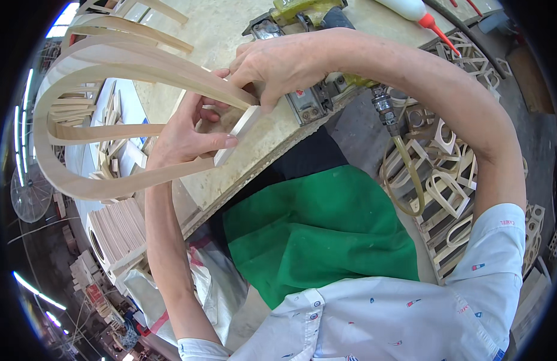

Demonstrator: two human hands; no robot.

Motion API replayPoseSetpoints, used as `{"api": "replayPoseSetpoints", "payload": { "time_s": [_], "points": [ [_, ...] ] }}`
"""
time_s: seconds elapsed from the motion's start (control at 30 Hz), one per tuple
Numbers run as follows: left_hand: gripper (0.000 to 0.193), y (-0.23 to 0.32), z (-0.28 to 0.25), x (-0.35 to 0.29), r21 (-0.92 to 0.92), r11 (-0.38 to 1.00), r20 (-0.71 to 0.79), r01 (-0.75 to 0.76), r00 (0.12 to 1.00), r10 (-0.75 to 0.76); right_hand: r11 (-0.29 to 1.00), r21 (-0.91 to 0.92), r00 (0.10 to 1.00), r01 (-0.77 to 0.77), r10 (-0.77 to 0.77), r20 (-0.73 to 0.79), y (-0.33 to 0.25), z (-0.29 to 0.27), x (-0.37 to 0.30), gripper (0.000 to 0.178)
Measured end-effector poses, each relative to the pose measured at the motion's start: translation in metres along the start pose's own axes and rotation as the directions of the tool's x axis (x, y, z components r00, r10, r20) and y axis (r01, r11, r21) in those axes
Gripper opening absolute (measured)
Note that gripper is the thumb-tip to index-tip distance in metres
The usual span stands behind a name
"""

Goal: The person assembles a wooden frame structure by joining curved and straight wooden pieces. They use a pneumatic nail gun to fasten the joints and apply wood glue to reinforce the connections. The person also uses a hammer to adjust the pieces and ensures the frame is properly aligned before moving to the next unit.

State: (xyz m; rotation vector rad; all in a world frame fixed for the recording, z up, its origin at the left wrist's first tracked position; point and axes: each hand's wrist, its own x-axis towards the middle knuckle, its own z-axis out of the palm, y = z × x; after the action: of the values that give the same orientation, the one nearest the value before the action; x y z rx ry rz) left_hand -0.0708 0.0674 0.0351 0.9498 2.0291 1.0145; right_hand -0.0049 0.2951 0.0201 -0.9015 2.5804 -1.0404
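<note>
A pale U-shaped bent-wood frame stands tilted over the worktable, its rounded end toward the left. A short flat wooden crosspiece lies across its two ends. My left hand is closed around the crosspiece from inside the frame, its thumb lying along the wood. My right hand grips the frame's upper end where it meets the crosspiece; some of its fingertips are hidden behind the wood. Beside and partly behind my right hand and forearm, a yellow-green air nailer lies on the table.
An air hose hangs from the nailer off the table edge. A white squeeze bottle with a red nozzle lies at the far right. More bent frames stand far left, near loose wood strips. Several wooden frames are piled at right.
</note>
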Motion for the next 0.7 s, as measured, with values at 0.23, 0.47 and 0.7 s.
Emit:
{"api": "replayPoseSetpoints", "payload": {
  "time_s": [0.23, 0.47, 0.7],
  "points": [
    [0.091, 0.001, 0.000, 0.001, 0.032, 0.999, -0.009, -0.007, 1.000, 0.008, 1.000, 0.025, 0.999, 0.010, -0.009, -0.047, 0.003, 0.003, -0.003, 0.019],
    [0.079, 0.009, 0.001, 0.015, 0.171, 0.959, -0.019, -0.227, 0.972, 0.233, 0.999, -0.017, 0.992, 0.037, -0.039, -0.121, 0.002, 0.007, -0.003, 0.017],
    [0.069, -0.009, 0.006, 0.021, -0.050, 0.970, -0.019, -0.240, 0.971, 0.239, 0.991, -0.091, 0.972, 0.100, -0.116, -0.203, 0.003, 0.015, -0.005, 0.017]
  ]
}}
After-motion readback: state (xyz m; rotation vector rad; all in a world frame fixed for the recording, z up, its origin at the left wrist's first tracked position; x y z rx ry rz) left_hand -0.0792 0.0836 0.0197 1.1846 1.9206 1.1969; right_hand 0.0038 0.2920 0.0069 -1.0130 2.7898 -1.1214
